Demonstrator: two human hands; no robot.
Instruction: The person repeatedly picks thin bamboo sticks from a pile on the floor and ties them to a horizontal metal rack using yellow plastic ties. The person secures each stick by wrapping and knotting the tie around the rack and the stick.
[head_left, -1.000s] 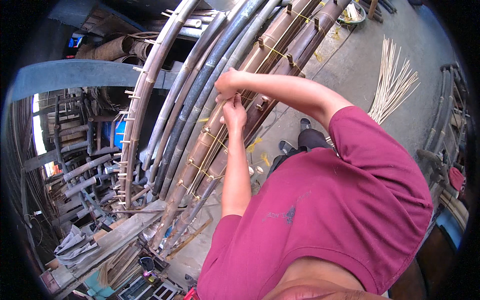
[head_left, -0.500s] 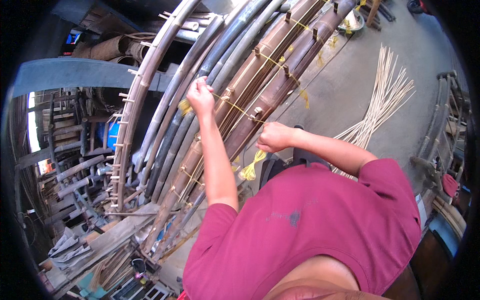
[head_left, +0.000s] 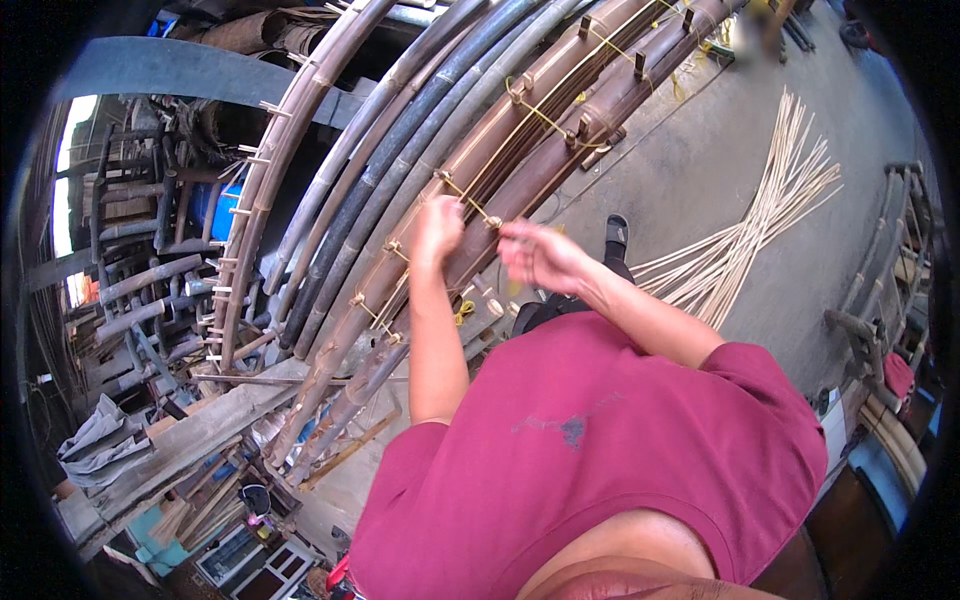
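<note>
Two long brown bamboo poles [head_left: 530,180] lie side by side, sloping up to the right, with thin split strips along them. Short pegs [head_left: 640,66] stand out from the poles, and yellow cord [head_left: 470,202] is wound across from peg to peg. My left hand [head_left: 438,232] is over the left pole, just below a corded peg; its fingers are bent, blurred and partly hidden. Beside the peg [head_left: 492,222] on the right pole, my right hand [head_left: 540,258] has its fingers loosely apart, tips near the cord, somewhat blurred.
Dark curved poles [head_left: 390,150] lie to the left, beside a curved pole with pale pegs [head_left: 262,200]. A fan of thin pale sticks [head_left: 740,240] rests on the concrete floor [head_left: 690,170] to the right. Stacked frames [head_left: 150,270] stand far left; my sandalled foot [head_left: 616,235] shows.
My hands have come closer together over the poles, the left moving right and down. The cord stretched between them is now drawn around pegs. The view has shifted slightly.
</note>
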